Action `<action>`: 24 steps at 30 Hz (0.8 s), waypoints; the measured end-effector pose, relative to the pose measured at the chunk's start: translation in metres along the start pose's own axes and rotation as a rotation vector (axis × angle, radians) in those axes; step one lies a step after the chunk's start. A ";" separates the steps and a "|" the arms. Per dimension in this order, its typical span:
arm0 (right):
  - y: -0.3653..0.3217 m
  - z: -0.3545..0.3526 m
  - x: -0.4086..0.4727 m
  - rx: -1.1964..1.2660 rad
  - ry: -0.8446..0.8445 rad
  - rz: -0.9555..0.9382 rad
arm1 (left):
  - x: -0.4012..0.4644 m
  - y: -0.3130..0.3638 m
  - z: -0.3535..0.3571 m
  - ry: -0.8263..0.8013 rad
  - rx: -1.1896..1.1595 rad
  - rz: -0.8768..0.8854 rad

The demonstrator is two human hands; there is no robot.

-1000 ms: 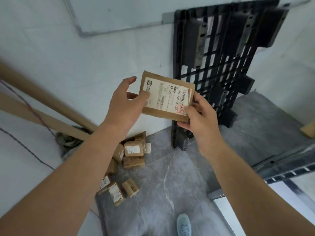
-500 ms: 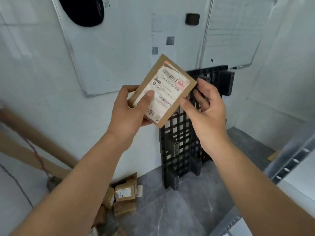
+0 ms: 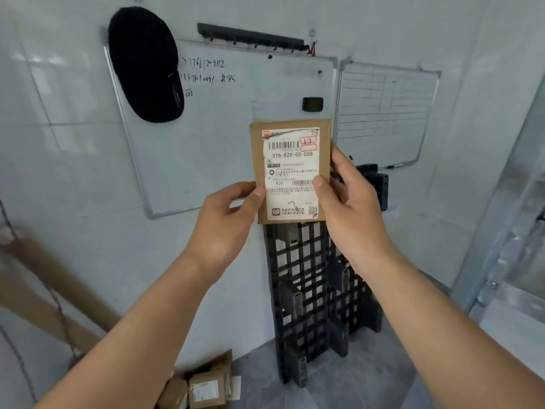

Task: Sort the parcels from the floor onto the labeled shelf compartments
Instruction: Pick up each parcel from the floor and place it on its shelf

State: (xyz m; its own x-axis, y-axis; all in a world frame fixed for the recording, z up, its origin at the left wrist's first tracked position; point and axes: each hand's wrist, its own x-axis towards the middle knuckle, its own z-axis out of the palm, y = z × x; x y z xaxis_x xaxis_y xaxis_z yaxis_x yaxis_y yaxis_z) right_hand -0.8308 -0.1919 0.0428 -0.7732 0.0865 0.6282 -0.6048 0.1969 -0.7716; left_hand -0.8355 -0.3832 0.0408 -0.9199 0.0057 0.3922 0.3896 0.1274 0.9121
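I've got both hands up in front of the wall, holding one parcel (image 3: 290,172) upright between them, label side facing the camera. It's a flat brown cardboard mailer with a white shipping label (image 3: 290,175); I can read "516-K20-00-058", "K20", and a handwritten "1-3" in a red box near the label's top right corner.

Left hand (image 3: 227,222): thumb tip presses the front at the parcel's left edge, low down; the other fingers are curled behind it, so that's a pinch on the lower left edge.

Right hand (image 3: 351,208): thumb lies on the front near the lower right of the label, fingers wrapped behind the right edge. Also a pinch. Fingers behind the card are mostly hidden, so I cannot tell whether they are spread.

The parcel is in the air, touching nothing but the hands. Behind it: a whiteboard (image 3: 236,128) with handwritten numbers and a black cap (image 3: 146,66) hung on its upper left corner, a second ruled whiteboard (image 3: 386,113) to the right, and a black plastic pallet (image 3: 315,299) leaning upright against the wall.

More parcels on the floor (image 3: 203,389) at the bottom edge, against the wall.
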 end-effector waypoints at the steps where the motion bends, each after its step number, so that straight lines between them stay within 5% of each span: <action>1: -0.002 -0.005 0.001 -0.014 0.000 -0.003 | -0.001 0.004 0.004 -0.007 0.007 0.011; 12: -0.030 -0.058 -0.014 -0.106 0.031 0.026 | -0.005 0.030 0.043 -0.079 -0.052 0.118; 24: -0.086 -0.114 -0.103 -0.392 0.465 0.095 | -0.022 0.045 0.093 -0.534 -0.084 0.293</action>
State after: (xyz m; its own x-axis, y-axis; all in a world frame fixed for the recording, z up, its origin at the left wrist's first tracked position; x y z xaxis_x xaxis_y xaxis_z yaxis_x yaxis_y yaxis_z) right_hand -0.6771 -0.1060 0.0555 -0.6024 0.5210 0.6047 -0.3542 0.5044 -0.7875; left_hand -0.8017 -0.2858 0.0618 -0.6608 0.5278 0.5337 0.6120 -0.0328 0.7902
